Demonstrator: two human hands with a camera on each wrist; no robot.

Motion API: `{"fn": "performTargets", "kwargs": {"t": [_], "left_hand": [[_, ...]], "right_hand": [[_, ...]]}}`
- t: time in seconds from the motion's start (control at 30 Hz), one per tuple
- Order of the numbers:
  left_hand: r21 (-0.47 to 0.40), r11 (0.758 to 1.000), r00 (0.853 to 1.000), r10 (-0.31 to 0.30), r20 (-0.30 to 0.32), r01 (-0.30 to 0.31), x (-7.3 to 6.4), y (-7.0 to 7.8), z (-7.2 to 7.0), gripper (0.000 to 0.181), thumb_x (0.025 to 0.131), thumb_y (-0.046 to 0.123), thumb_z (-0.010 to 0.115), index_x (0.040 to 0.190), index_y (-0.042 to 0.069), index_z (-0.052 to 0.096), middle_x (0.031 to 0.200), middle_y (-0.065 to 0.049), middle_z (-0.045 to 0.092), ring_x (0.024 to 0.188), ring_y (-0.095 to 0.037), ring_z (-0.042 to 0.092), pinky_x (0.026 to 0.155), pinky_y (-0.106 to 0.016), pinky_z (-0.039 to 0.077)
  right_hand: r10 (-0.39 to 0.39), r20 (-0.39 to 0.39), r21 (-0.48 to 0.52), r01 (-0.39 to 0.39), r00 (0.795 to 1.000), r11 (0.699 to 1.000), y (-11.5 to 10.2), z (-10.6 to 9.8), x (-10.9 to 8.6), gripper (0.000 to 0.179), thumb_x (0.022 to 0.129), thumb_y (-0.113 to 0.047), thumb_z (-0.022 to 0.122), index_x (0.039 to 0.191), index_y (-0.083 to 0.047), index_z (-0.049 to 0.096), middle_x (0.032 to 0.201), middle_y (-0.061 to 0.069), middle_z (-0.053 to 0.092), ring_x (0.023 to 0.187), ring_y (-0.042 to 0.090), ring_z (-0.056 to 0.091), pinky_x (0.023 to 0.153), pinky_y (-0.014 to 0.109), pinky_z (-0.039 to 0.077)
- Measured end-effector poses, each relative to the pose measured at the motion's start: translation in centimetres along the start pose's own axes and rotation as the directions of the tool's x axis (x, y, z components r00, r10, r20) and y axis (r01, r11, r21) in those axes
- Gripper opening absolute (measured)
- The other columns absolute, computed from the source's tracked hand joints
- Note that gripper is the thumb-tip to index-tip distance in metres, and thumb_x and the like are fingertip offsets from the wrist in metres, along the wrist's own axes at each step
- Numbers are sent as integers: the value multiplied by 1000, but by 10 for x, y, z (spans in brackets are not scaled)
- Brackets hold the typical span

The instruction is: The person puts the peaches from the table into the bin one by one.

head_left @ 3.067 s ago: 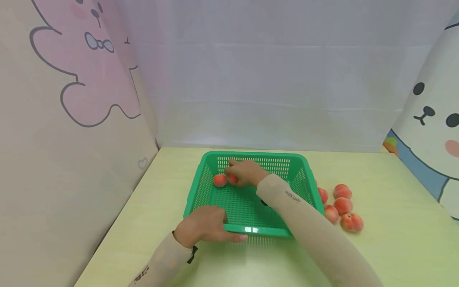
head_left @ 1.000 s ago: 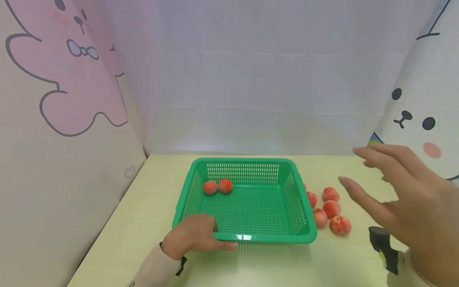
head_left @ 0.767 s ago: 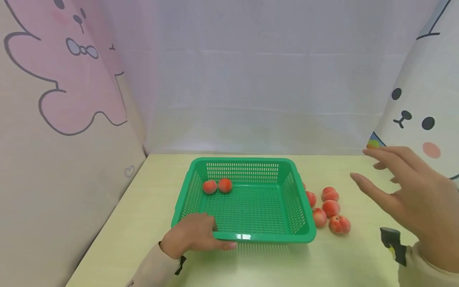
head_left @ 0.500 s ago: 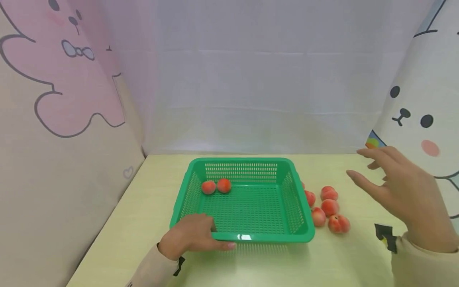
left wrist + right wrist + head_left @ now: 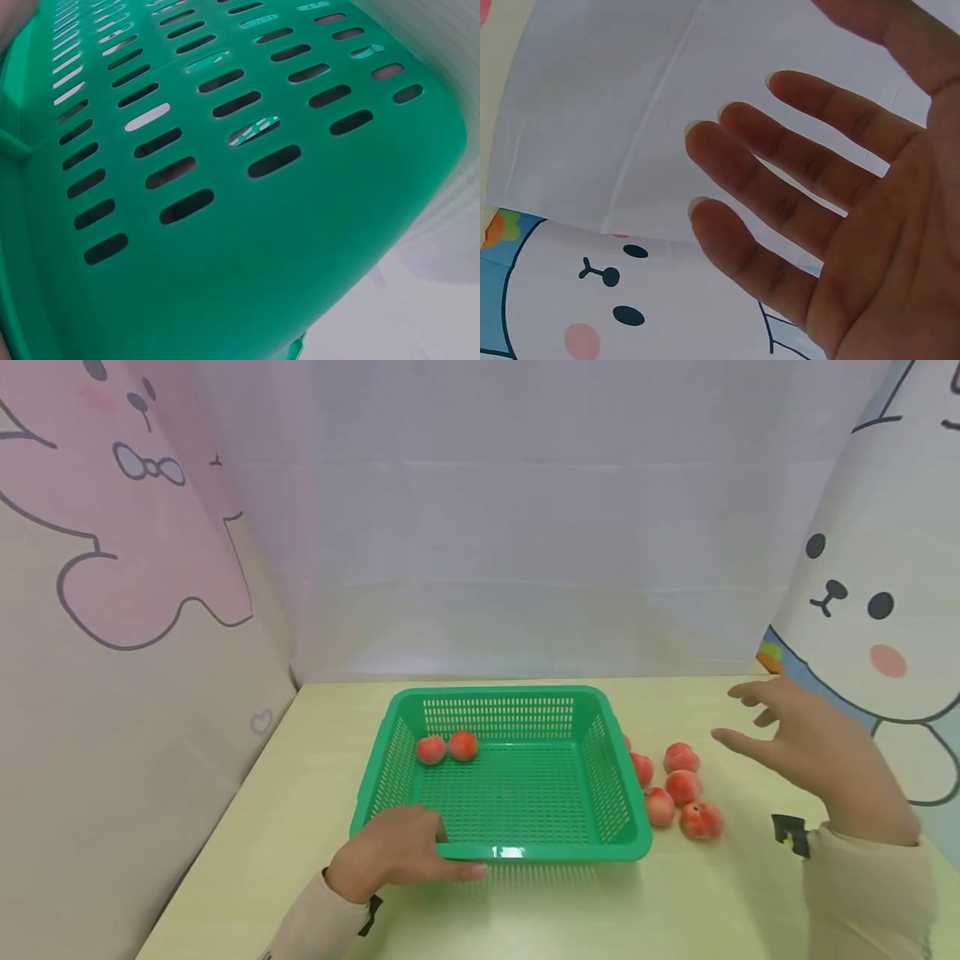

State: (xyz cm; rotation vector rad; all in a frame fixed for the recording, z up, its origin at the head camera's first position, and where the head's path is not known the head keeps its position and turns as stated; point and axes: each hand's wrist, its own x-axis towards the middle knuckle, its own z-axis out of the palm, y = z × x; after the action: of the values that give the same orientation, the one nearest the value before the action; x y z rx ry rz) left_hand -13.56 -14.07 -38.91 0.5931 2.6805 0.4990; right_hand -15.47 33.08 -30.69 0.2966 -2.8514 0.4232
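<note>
My left hand (image 5: 397, 853) grips the near rim of a green plastic basket (image 5: 551, 853), thumb outside and fingers curled over into it. Two red peaches, one paler (image 5: 431, 750) and one deeper red (image 5: 463, 746), sit side by side at the basket's back left. The perforated basket wall (image 5: 247, 240) fills most of the left wrist view. To the right, my right hand (image 5: 813, 752) hovers above the table with nothing in it. Its fingers are spread and relaxed in the right wrist view. Nearest to it lie several loose peaches (image 5: 683, 787) beside the basket, one partly hidden by the basket's side.
The pale yellow table (image 5: 258, 827) runs back to a hanging white curtain (image 5: 480, 543). A cloth with a pink bear (image 5: 157, 552) stands at the left. Another cloth with a white cartoon animal (image 5: 862, 627) hangs at the right.
My right hand has let go of a peach inside the basket and moved out to the right. In the last second it drifts slightly lower. My left hand keeps its grip on the rim.
</note>
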Motion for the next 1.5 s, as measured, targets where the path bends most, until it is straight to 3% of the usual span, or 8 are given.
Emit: {"fn": "performTargets", "kwargs": {"t": [0.13,0.43,0.5,0.7,0.93,1.07,1.27,1.5], "left_hand": [[7,1000,1000,1,0,-1,0,-1,0,68,83,79,73,64,20,45,60,9,35,57,-9,38,55,-31,34],[18,1000,1000,0,4,0,1,-1,0,69,83,80,72,64,20,45,60,8,36,57,-9,40,56,-31,34],[14,1000,1000,-1,8,1,1,-1,0,68,83,80,72,65,20,45,60,8,36,57,-9,40,55,-31,34],[5,1000,1000,-9,9,9,2,-1,-1,69,83,80,72,65,19,45,61,8,35,57,-9,39,55,-31,34],[13,1000,1000,-10,1,10,1,-1,0,68,83,80,72,64,19,47,59,8,37,56,-9,41,55,-31,36],[26,1000,1000,-3,-2,3,1,-1,1,68,83,80,72,64,19,48,59,9,38,57,-9,43,56,-32,38],[35,999,1000,-12,1,12,0,0,0,69,82,81,71,64,20,47,59,9,38,57,-9,43,56,-32,37],[27,999,1000,-20,2,20,0,1,0,70,82,82,71,63,20,44,59,9,35,57,-9,39,56,-31,34]], "right_hand": [[48,133,10,-50,990,999,9,6,4,68,91,-50,83,133,1,65,120,22,71,103,39,70,72,45,54],[78,247,48,-93,966,995,16,18,8,66,87,-50,86,125,1,69,116,20,72,103,39,69,75,52,57],[88,333,82,-122,939,989,20,23,9,65,88,-46,86,125,4,67,115,23,71,103,42,69,76,53,58],[103,576,146,-226,811,963,32,41,17,64,87,-35,86,124,12,60,112,29,67,100,42,66,84,58,57],[94,634,177,-262,767,949,36,51,20,46,85,-24,87,114,5,66,108,21,67,98,36,65,85,57,56],[82,638,190,-260,766,947,33,55,22,46,86,-20,86,120,4,65,114,27,65,102,41,64,87,62,55],[55,602,211,-225,796,951,31,61,24,47,87,-14,85,125,3,64,116,29,64,103,44,63,85,62,56],[36,605,225,-213,796,951,27,68,26,49,86,-11,84,128,4,66,115,23,65,105,42,62,85,61,56]]}}
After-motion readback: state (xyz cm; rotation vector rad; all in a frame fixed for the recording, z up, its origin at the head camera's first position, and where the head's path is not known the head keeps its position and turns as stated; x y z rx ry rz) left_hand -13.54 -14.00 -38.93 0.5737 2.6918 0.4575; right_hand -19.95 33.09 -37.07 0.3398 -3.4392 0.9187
